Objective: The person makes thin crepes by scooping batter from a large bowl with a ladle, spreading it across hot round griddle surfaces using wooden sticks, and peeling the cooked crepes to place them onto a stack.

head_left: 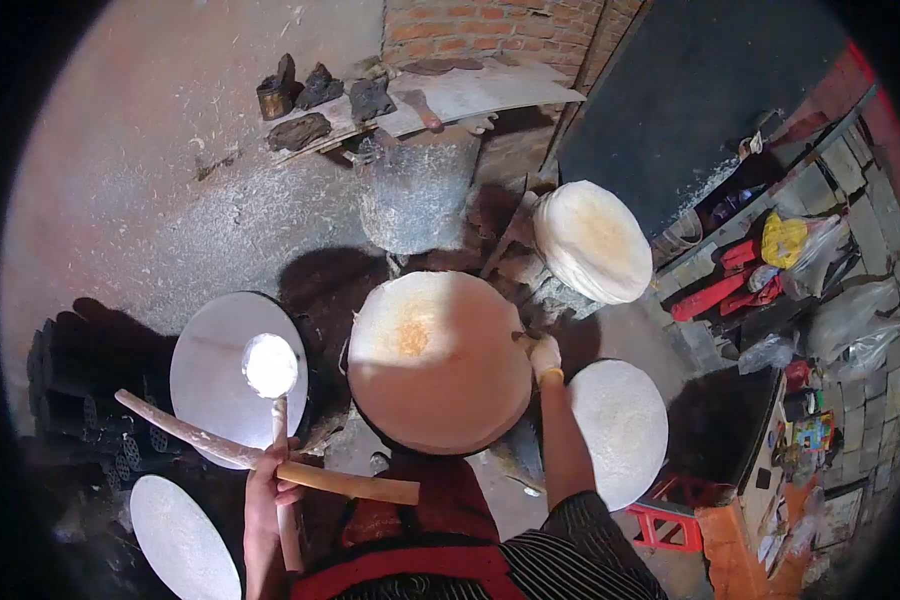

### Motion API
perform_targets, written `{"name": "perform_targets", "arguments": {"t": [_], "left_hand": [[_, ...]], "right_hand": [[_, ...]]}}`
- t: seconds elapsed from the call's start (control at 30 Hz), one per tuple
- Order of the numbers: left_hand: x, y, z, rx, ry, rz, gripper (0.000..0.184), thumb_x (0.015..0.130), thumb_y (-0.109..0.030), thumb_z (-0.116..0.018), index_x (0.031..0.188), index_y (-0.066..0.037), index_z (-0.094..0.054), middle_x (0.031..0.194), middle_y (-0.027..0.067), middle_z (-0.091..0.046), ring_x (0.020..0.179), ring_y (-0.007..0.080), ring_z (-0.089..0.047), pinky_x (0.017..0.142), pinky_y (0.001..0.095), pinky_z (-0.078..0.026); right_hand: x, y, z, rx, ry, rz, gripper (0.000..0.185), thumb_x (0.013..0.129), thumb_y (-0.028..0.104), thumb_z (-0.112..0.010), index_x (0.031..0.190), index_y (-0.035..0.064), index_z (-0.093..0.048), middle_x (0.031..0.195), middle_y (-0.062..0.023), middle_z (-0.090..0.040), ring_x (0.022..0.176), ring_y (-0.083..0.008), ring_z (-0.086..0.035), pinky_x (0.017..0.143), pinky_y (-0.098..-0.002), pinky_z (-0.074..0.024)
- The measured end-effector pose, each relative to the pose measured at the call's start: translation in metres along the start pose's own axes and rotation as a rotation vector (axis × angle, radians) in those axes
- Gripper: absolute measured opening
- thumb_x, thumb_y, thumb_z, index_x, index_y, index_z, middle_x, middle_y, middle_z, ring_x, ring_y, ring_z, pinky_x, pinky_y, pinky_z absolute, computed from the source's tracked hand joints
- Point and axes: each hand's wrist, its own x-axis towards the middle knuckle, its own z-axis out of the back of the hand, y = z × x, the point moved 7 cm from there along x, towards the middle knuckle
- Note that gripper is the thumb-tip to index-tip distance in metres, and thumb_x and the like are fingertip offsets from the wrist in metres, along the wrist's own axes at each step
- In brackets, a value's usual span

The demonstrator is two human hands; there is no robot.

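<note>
Gripping a long-handled tool with a bright round head (270, 368) and a curved pale wooden stick (355, 484) in the left hand (267, 475); touching, with the right hand (543, 355), the edge of a round, cream-coloured, flatbread-like sheet (440, 370) lying centrally in front. Whether pinching, impossible to tell. Apparently checking or loosening the edge; likely calling next for a gentle pinch.

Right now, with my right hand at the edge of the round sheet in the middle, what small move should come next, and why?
I'd probably lift that edge gently with your right hand: it's at the right rim of the pale, brown-patched round sheet, while your left hand is taken up with a ladle-like tool and a curved wooden stick.
</note>
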Motion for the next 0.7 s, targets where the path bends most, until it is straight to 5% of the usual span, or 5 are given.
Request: {"name": "perform_targets", "arguments": {"t": [0.23,0.33,0.37,0.5,0.7], "left_hand": [[0.021,-0.01,0.021,0.316,-0.056,-0.014,0.039,0.09,-0.022,-0.055,0.118,0.005,-0.051,0.079,0.0017,-0.051,0.053,0.0043,-0.04,0.041,0.0172,-0.032],[0.022,0.0,0.034,0.295,-0.115,0.01,0.038,0.089,-0.024,-0.056,0.116,0.003,-0.052,0.077,0.0016,-0.051,0.053,0.0057,-0.042,0.041,0.0197,-0.033],[0.021,0.002,0.033,0.31,-0.112,-0.001,0.039,0.089,-0.026,-0.057,0.115,0.003,-0.053,0.075,0.0012,-0.051,0.052,0.0062,-0.042,0.04,0.0209,-0.033],[0.008,0.014,0.016,0.39,-0.082,-0.014,0.035,0.089,-0.027,-0.057,0.11,0.001,-0.056,0.071,-0.0001,-0.049,0.051,0.0065,-0.041,0.04,0.022,-0.032],[0.002,0.082,0.007,-0.014,-0.124,-0.047,0.025,0.091,-0.021,-0.058,0.104,0.001,-0.057,0.076,0.0025,-0.054,0.046,0.0052,-0.04,0.033,0.0151,-0.03]], "right_hand": [[-0.03,0.088,0.058,-0.08,-0.117,0.168,0.048,0.073,0.035,-0.081,0.103,-0.0008,-0.07,0.092,-0.0151,-0.073,0.084,-0.025,-0.068,0.081,-0.0351,-0.0496],[-0.028,0.152,0.131,-0.097,-0.161,0.384,0.017,0.08,0.022,-0.075,0.086,0.006,-0.076,0.077,-0.0132,-0.072,0.071,-0.0159,-0.065,0.069,-0.0337,-0.0499],[-0.026,0.179,0.166,-0.117,-0.183,0.39,0.015,0.079,0.018,-0.07,0.086,0.0058,-0.076,0.078,-0.0182,-0.07,0.072,-0.0271,-0.068,0.071,-0.0377,-0.0511],[-0.005,0.277,0.308,-0.556,-0.576,0.575,0.019,0.082,0.023,-0.065,0.088,0.007,-0.073,0.085,-0.0167,-0.07,0.079,-0.0339,-0.067,0.073,-0.0425,-0.0521],[0.016,0.284,0.348,-0.946,-0.82,0.97,0.029,0.079,0.024,-0.062,0.107,0.0158,-0.061,0.102,-0.0093,-0.064,0.089,-0.0293,-0.063,0.072,-0.0439,-0.0511]]}}
